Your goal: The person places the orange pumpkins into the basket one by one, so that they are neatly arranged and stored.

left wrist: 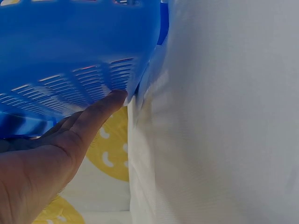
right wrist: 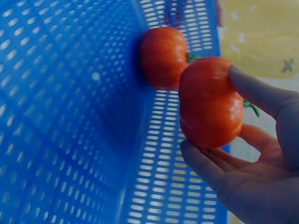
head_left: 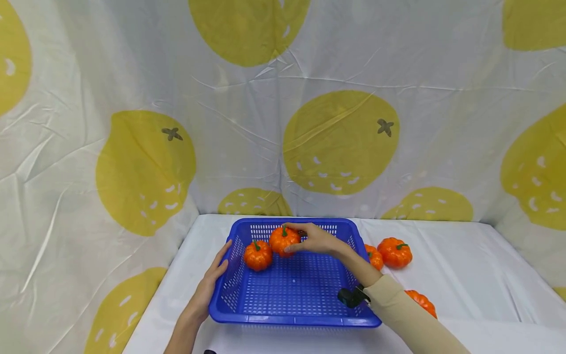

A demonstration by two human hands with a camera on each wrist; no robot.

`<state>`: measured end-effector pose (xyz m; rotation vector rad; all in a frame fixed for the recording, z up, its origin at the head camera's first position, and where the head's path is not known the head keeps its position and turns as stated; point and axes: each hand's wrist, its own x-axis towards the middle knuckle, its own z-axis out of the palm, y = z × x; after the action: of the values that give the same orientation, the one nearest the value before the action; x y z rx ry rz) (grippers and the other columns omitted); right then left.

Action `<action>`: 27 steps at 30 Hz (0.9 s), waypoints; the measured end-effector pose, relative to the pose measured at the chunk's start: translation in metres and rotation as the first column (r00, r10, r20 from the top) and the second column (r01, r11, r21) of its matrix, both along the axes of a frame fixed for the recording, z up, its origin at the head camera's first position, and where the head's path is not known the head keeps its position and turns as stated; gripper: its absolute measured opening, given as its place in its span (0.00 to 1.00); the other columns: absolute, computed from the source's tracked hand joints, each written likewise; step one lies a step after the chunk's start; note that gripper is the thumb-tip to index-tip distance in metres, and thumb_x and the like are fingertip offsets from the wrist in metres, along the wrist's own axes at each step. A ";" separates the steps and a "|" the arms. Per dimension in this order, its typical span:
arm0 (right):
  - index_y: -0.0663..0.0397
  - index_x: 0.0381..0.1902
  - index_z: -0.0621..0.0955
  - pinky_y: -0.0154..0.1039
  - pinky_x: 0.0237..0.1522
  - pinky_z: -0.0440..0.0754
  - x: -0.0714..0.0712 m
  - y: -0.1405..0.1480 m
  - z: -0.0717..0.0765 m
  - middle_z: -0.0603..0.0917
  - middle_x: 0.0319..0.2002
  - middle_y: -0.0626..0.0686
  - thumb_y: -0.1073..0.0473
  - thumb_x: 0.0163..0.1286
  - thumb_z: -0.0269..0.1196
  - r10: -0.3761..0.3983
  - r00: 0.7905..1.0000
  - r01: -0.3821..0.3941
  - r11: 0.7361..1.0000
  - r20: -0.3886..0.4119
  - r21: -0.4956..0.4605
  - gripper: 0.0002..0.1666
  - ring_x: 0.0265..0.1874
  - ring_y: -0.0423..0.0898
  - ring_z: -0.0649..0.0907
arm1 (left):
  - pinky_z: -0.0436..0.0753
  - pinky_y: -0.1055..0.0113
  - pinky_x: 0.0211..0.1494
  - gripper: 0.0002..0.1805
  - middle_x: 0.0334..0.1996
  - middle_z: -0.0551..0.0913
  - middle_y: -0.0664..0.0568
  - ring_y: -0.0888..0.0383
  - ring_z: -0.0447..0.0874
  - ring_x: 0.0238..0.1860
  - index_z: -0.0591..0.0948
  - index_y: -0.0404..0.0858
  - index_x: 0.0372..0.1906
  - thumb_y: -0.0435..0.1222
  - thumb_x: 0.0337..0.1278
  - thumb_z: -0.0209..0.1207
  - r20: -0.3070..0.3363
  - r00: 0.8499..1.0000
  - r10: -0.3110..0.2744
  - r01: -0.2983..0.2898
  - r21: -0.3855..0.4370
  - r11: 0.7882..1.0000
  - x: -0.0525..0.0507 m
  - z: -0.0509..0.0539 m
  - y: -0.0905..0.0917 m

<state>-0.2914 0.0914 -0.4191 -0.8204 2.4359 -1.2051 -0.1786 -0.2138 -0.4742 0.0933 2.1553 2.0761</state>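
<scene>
A small orange pumpkin (head_left: 281,243) with a green stem is in my right hand (head_left: 317,239), pinched between thumb and fingertips. The right wrist view shows this pumpkin (right wrist: 210,105) held clear of the basket floor. Another pumpkin (head_left: 258,256) rests in the left part of the blue perforated basket (head_left: 294,320), beside the held one. My left hand (head_left: 207,286) lies against the basket's left side with its fingers extended. In the left wrist view that hand (left wrist: 60,144) touches the outer slotted wall (left wrist: 84,84); some fingers are hidden.
Right of the basket, on the white cloth, lie a pumpkin (head_left: 395,252), a partly hidden one (head_left: 375,257) by the rim, and another (head_left: 422,302) behind my right sleeve. A lemon-print curtain (head_left: 239,147) hangs behind the table.
</scene>
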 end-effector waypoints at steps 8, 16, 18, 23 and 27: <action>0.60 0.74 0.72 0.59 0.69 0.77 0.001 -0.004 -0.010 0.75 0.71 0.66 0.56 0.65 0.74 0.046 0.998 -0.047 0.998 0.036 0.032 0.43 0.68 0.67 0.77 | 0.34 0.26 0.79 0.31 0.86 0.39 0.48 0.36 0.35 0.85 0.52 0.63 0.83 0.52 0.82 0.37 0.003 1.000 0.000 0.000 -0.001 1.000 0.000 0.001 0.000; 0.63 0.74 0.72 0.58 0.70 0.76 0.002 -0.002 -0.015 0.76 0.71 0.66 0.58 0.64 0.75 0.042 0.998 -0.044 0.998 0.042 0.054 0.43 0.68 0.65 0.78 | 0.33 0.27 0.79 0.31 0.86 0.39 0.48 0.36 0.34 0.85 0.52 0.62 0.83 0.51 0.82 0.37 0.003 1.000 0.000 0.000 0.001 1.000 0.000 0.001 0.000; 0.64 0.73 0.72 0.56 0.70 0.77 0.003 -0.003 -0.016 0.77 0.70 0.66 0.59 0.63 0.75 0.041 0.998 -0.044 0.997 0.042 0.056 0.43 0.66 0.63 0.79 | 0.33 0.27 0.79 0.31 0.86 0.40 0.48 0.36 0.34 0.85 0.52 0.62 0.83 0.51 0.82 0.37 0.003 1.000 0.003 -0.003 0.002 1.000 0.001 0.001 0.000; 0.66 0.72 0.73 0.54 0.69 0.77 0.005 -0.004 -0.020 0.79 0.66 0.67 0.63 0.61 0.75 0.075 0.996 -0.078 0.995 0.051 0.065 0.42 0.63 0.59 0.80 | 0.34 0.26 0.79 0.31 0.86 0.39 0.47 0.35 0.35 0.84 0.51 0.61 0.84 0.51 0.82 0.37 0.000 1.000 -0.001 0.001 -0.001 1.000 0.001 0.002 0.000; 0.65 0.73 0.71 0.56 0.71 0.75 0.006 -0.004 -0.023 0.78 0.68 0.67 0.65 0.63 0.74 0.084 0.993 -0.090 0.993 0.080 0.079 0.42 0.65 0.59 0.79 | 0.34 0.26 0.79 0.31 0.86 0.39 0.48 0.35 0.35 0.84 0.51 0.62 0.84 0.51 0.82 0.37 0.004 1.000 -0.007 0.007 0.009 1.000 0.002 0.002 0.000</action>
<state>-0.2852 0.0874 -0.4421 -0.8322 2.3461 -1.0774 -0.1771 -0.2134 -0.4722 0.0977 2.1396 2.0807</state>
